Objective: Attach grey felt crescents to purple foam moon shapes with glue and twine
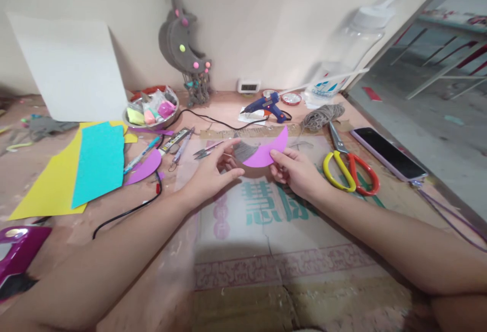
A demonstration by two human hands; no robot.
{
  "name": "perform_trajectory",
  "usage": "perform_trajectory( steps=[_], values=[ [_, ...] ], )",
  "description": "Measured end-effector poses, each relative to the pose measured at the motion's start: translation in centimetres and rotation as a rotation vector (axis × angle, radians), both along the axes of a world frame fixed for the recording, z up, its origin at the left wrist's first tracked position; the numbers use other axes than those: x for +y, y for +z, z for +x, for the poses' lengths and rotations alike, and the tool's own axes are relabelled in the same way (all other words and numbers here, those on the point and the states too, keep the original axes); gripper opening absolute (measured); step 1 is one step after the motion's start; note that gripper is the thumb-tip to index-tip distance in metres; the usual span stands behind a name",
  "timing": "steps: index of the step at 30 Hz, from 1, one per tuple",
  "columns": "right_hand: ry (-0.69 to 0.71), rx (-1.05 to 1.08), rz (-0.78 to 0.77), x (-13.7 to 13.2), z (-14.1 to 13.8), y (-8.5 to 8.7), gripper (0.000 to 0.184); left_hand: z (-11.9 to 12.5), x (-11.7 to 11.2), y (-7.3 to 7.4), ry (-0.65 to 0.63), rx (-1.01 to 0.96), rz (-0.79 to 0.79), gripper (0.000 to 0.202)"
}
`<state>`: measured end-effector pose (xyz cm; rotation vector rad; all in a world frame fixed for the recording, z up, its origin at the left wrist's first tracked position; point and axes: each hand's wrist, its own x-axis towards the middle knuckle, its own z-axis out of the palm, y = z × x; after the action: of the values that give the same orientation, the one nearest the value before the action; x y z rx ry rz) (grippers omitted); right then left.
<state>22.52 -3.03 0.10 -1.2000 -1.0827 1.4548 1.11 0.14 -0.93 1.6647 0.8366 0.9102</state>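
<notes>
A purple crescent (272, 153), flat like card or foam sheet, is pinched by its right part between the thumb and fingers of my right hand (291, 167). Grey yarn (245, 150) covers the crescent's left part. At that wrapped end is my left hand (222, 164), thumb and fingers apart; whether its fingertips touch the yarn is hard to make out. Small thread snips (207, 150) lie just behind my left fingers. Right of my right hand rest scissors (352, 169) with yellow and red handles, below a skein of grey yarn (323, 115).
A blue glue gun (266, 106) stands at the back, its black cord running left. Yellow sheets (49, 179), a turquoise sheet (99, 164) and a bowl of small packets (152, 108) are on the left. A phone (388, 152) lies near the right edge, a bottle (335, 63) behind.
</notes>
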Motion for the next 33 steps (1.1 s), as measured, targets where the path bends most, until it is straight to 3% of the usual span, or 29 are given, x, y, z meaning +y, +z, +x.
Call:
perform_trajectory(
  steps=[3, 7, 13, 20, 24, 29, 33],
  values=[
    [0.001, -0.015, -0.016, 0.1, -0.1, 0.0, 0.031, -0.1, -0.2, 0.1, 0.043, 0.081, 0.096, 0.045],
    [0.011, -0.032, -0.006, 0.1, -0.1, -0.3, 0.029, -0.1, -0.2, 0.1, 0.105, 0.102, 0.154, 0.038],
    [0.017, -0.022, 0.042, 0.5, -0.4, -0.3, 0.027, -0.1, 0.2, -0.6, 0.109, 0.014, 0.077, 0.038],
    [0.191, -0.033, 0.089, 1.9, 0.4, -1.1, 0.030, -0.2, 0.6, -1.1, 0.081, -0.086, 0.097, 0.043],
    [0.293, 0.071, 0.110, 2.2, 0.7, -1.1, 0.036, -0.1, 0.8, -1.0, 0.134, -0.133, 0.136, 0.049],
    [0.314, 0.198, 0.047, 2.3, 1.0, -0.8, 0.033, 0.2, 1.1, -1.1, 0.193, -0.145, 0.146, 0.051],
    [0.330, 0.247, 0.005, 2.5, 1.3, -0.6, 0.032, 0.3, 0.9, -0.6, 0.276, -0.081, 0.117, 0.036]
  ],
)
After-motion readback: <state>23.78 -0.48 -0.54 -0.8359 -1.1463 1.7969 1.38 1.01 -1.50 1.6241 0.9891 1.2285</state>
